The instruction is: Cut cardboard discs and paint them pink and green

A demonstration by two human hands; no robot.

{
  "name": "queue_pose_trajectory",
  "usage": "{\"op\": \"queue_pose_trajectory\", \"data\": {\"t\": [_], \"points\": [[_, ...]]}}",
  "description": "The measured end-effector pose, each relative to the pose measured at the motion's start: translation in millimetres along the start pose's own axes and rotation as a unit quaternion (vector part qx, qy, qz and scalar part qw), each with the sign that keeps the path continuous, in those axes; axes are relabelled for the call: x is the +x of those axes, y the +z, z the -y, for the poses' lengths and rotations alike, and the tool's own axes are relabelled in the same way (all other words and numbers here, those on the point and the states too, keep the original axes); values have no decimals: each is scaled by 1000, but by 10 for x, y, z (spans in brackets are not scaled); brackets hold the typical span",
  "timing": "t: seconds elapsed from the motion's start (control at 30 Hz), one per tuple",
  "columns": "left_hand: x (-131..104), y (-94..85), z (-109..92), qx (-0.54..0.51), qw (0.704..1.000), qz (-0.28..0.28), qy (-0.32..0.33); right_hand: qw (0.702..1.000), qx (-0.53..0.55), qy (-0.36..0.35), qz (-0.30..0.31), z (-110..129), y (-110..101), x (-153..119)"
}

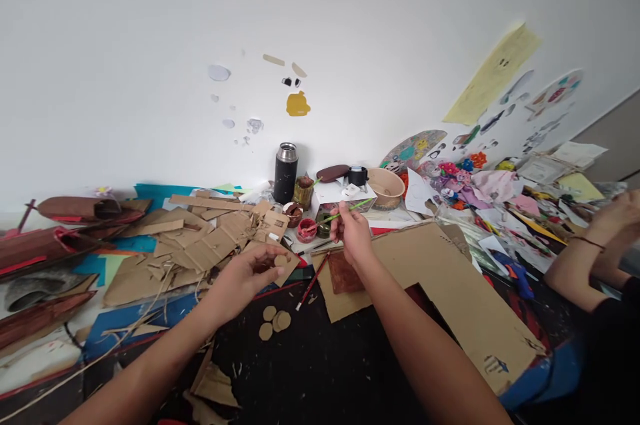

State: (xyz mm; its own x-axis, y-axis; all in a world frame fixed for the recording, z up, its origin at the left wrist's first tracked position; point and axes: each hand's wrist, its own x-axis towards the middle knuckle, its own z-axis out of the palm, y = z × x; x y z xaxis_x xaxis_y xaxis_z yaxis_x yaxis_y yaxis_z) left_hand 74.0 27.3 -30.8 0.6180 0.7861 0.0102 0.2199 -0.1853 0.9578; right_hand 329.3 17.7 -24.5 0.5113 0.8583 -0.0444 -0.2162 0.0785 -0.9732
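Across the black bench (300,372), mid-left: my left grip (255,272) is closed, thumb and fingers pinching a small cardboard disc (281,261). An angular cardboard piece (290,273) lies just behind it; cannot tell whether it touches the fingers. My right grip (351,228) is closed too, on a slim green stick (364,205), held slanted, its lower end by the paint jars; tip too small to make out.

Nearer me, below the left grip, a cluster of loose discs (281,321) lies flat, some overlapping. Right of them, a red pencil-like stick (313,282) lies at a slant, beside a reddish-brown square (346,273) on cardboard.

Jars past the grips: red (307,231), dark green (323,230), brown (293,215). Black flask (287,175) upright near the wall (150,25), beige bowl (386,188) farther right.

Left side: heaped cardboard scraps (205,242) over blue sheets, brown rolled shapes (35,253) beyond. Right side: large cardboard sheet (445,278) under my right forearm, papers and coloured bits past it. Another person's forearm (573,272) at the far right edge, dark band at the wrist
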Motion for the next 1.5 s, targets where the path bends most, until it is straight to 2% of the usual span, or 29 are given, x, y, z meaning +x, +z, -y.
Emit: {"op": "queue_pose_trajectory", "data": {"t": [0.1, 0.23, 0.47, 0.6, 0.8, 0.9, 0.97, 1.03, 1.1, 1.17, 1.23, 1.3, 1.5], "points": [[-125, -65, -4, -116, 991, -22, -64, 998, 39, 33, 28, 23, 56, -130], [-308, -118, 16, -193, 973, -57, -109, 994, 70, 64, 45, 18, 115, -334], [-606, -149, 94, -241, 960, -79, -121, 990, 110, 83, 39, -130, 316, -738], [-737, -139, 172, -298, 937, -87, -161, 987, 126, 92, 32, -259, 472, -926], [-832, -134, 270, -372, 898, -120, -203, 987, 131, 94, 21, -324, 613, -1026], [-850, -167, 290, -375, 894, -129, -207, 988, 125, 85, 22, -296, 621, -1042], [-871, -187, 295, -342, 912, -109, -199, 989, 122, 79, 23, -287, 602, -1057], [-900, -190, 297, -266, 945, -68, -178, 989, 121, 79, 23, -293, 567, -1074], [-928, -168, 302, -139, 980, -32, -142, 989, 122, 86, 18, -308, 520, -1089], [-947, -127, 314, 11, 995, -17, -97, 988, 123, 90, 12, -322, 467, -1102], [-953, -76, 333, 137, 989, -12, -49, 988, 123, 91, 7, -332, 414, -1114], [-957, -25, 355, 222, 975, -2, -3, 988, 123, 93, 3, -340, 368, -1131], [-1048, 132, 360, 309, 948, 61, 49, 986, 125, 107, 17, -405, 298, -1204]]}}
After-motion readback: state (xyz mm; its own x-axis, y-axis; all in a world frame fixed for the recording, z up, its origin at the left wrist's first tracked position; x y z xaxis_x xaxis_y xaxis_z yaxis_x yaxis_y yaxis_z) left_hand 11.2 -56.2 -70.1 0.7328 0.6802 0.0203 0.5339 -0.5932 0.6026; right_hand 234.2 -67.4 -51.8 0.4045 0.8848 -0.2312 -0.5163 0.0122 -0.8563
